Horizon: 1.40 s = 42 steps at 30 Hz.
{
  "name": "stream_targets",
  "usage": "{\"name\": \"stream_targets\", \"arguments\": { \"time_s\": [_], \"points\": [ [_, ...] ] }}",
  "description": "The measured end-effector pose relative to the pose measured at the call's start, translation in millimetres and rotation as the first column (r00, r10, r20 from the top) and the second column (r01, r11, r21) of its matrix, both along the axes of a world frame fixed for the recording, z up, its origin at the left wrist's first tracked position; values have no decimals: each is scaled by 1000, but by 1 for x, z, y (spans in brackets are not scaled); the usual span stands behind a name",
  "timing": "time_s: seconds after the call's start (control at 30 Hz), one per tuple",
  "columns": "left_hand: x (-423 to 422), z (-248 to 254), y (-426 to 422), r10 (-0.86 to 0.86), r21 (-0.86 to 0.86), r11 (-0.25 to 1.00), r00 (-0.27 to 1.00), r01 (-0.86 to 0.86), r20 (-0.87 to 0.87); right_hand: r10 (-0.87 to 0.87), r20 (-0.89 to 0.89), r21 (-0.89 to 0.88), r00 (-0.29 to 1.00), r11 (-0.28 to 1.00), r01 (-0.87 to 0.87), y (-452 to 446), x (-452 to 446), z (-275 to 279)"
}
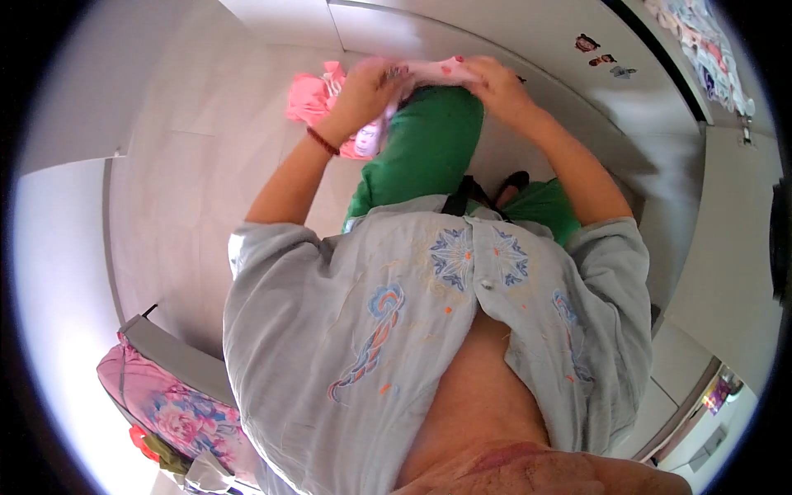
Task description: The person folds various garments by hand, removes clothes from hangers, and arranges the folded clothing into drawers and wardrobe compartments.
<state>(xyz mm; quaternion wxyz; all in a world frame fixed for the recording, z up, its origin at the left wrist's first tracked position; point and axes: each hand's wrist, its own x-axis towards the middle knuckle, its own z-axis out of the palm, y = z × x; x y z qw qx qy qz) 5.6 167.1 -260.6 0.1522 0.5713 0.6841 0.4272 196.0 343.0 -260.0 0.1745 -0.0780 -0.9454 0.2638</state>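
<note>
A light pink cloth (441, 72) with small red prints is stretched between my two hands, just above my green-trousered knee. My left hand (367, 92) has its fingers closed on the cloth's left end; a dark beaded bracelet circles that wrist. At the cloth's other end, my right hand (501, 89) pinches it between thumb and fingers. Beyond my left hand lies a brighter pink, crumpled fabric (309, 97). A pale purple printed piece (366, 140) shows below my left wrist, partly hidden by it. The kind of cloth I hold is unclear.
White cabinet fronts (511, 41) with small stickers (602, 59) run along the far side. Folded or bunched clothes (705, 49) sit at the upper right. A pink floral padded item (177, 412) is at the lower left. Pale floor tiles (198, 181) extend on the left.
</note>
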Motion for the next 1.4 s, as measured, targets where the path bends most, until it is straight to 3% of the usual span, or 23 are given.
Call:
{"name": "stream_targets", "arguments": {
  "time_s": [0.03, 0.07, 0.13, 0.2, 0.23, 0.27, 0.33, 0.37, 0.4, 0.47, 0.53, 0.6, 0.8, 0.87, 0.9, 1.0, 1.07, 1.13, 1.2, 1.27, 1.3, 1.33, 1.4],
  "points": [
    [-9, 15, 8, 7, 6, 1000, 1000, -7, -10, -106, 22, -274, 994, 956, 108, 4, -6, 11],
    [-17, 32, 16, 4, -84, 996, 999, 0, 46, -100, 11, -268, 995, 958, 99, 7, -12, 29],
    [-32, 59, 29, 11, -160, 987, 996, 4, 92, -178, 217, -470, 960, 843, 263, 15, -22, 69],
    [-43, 84, 36, 21, 42, 999, 997, -25, 79, -145, 106, -561, 984, 808, 179, 25, -26, 92],
    [-26, 105, 40, -47, 347, 937, 998, 30, 41, -121, 1, -646, 993, 757, 93, 28, -27, 103],
    [-28, 121, 40, -43, 357, 934, 998, 28, 34, -117, -6, -639, 993, 765, 86, 25, -28, 121],
    [-30, 150, 38, -89, 230, 972, 987, 57, 132, -112, -155, -804, 982, 591, -60, 13, -28, 150],
    [-28, 162, 37, -102, 190, 980, 973, 63, 205, -133, -224, -678, 965, 732, -57, 22, -32, 156],
    [-28, 174, 36, -99, 199, 978, 975, 58, 199, -126, -230, -671, 965, 739, -64, 26, -29, 162],
    [-26, 195, 35, -153, 180, 978, 942, 102, 298, -140, -301, -787, 943, 596, -162, 18, -24, 197],
    [-21, 203, 34, -186, 179, 975, 922, 130, 340, -174, -290, -764, 941, 634, -118, 7, -20, 226],
    [-14, 204, 37, -451, 359, 892, 546, 274, 706, -120, -333, -822, 935, 523, -226, 6, -17, 242],
    [-11, 153, 31, -537, 365, 835, 462, 412, 706, -234, -342, -823, 910, 541, -170, 1, 0, 264],
    [1, 147, 25, -426, 362, 904, 431, 226, 795, -217, -314, -852, 924, 495, -173, 2, 2, 262],
    [18, 151, 17, -532, 443, 846, 442, 296, 722, -257, -310, -870, 915, 464, -165, 10, 1, 255],
    [11, 132, 30, -536, 345, 818, 395, 460, 746, -275, -271, -903, 923, 406, -144, 14, 4, 242],
    [29, 142, 17, -557, 377, 804, 357, 460, 750, -244, -248, -910, 938, 392, -139, 13, 6, 239],
    [47, 145, 9, -277, 296, 954, 528, 51, 803, -317, -181, -954, 931, 287, -88, 12, 8, 230],
    [38, 132, 16, -290, 257, 957, 465, 134, 836, -314, -80, -947, 946, 320, 26, 23, 6, 224],
    [45, 135, 7, -356, 329, 918, 93, 222, 930, -479, -149, -972, 865, 232, -39, -11, 10, 221],
    [47, 132, 6, -345, 338, 914, -9, 223, 939, -442, -139, -990, 886, 77, -118, -23, 13, 212],
    [50, 133, 4, -344, 338, 913, -12, 231, 939, -450, -139, -990, 882, 77, -116, -30, 15, 196],
    [53, 137, -4, -378, 397, 904, -136, 160, 916, -497, -241, -928, 834, -133, -348, -37, 14, 153]
  ]
}}
